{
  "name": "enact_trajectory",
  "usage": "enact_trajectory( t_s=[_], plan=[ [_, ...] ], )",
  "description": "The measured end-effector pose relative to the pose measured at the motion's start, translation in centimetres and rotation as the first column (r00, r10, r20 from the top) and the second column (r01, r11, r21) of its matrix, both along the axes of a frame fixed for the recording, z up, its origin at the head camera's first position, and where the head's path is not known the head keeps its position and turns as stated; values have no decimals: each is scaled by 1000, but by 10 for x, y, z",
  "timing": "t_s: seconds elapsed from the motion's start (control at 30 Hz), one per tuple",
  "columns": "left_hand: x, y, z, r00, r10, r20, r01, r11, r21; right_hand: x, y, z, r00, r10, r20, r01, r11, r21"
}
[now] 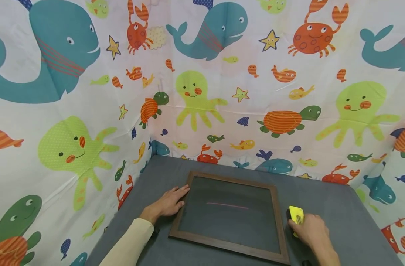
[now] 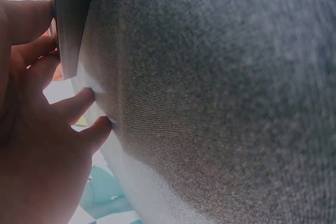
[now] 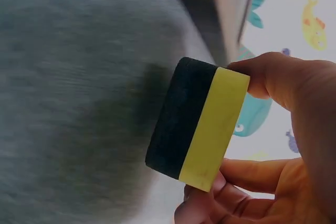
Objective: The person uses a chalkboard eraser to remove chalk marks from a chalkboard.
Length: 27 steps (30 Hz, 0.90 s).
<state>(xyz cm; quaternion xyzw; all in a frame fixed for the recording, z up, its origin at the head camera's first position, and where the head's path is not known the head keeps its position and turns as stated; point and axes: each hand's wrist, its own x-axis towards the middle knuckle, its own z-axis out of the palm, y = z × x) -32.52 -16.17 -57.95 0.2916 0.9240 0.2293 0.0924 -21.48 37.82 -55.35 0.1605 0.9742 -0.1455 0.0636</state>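
Note:
A small chalkboard point(image 1: 229, 227) in a brown wooden frame point(image 1: 229, 244) lies flat, with one thin pink line point(image 1: 227, 205) drawn across its dark surface. My left hand point(image 1: 169, 202) touches the frame's left side, fingers extended; in the left wrist view, thumb and some fingers meet the frame edge point(image 2: 72, 22) while others reach the cloth. Right of the board, my right hand point(image 1: 313, 231) grips a yellow board eraser point(image 1: 296, 215) with a black felt side. The right wrist view shows the eraser point(image 3: 197, 124) between thumb and fingers, felt toward the grey cloth.
Grey cloth point(image 1: 339, 214) covers the table under the board. White curtains point(image 1: 222, 144) printed with sea animals stand behind and at both sides, meeting the table's back edge.

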Motion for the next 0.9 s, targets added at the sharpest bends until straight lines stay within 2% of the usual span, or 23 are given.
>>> enact_trajectory(
  t_s=[0.27, 0.43, 0.6, 0.9],
  plan=[
    [-1, -1, -1, 1000, 10, -3, -10, 1000, -3, -7, -16, 34, 995, 30, -95, -31, 999, -13],
    [-1, 0, -3, 1000, 10, -3, -10, 1000, 6, -13, -35, 46, 992, 53, -115, -58, 998, -38],
    [-1, -1, -5, 1000, 15, -4, -15, 1000, 2, -24, -62, 45, 987, 76, -144, -85, 995, -59],
    [-1, -1, -6, 1000, 19, -1, -19, 1000, 9, -40, -106, 26, 982, 130, -134, -139, 989, -58]
  ],
)
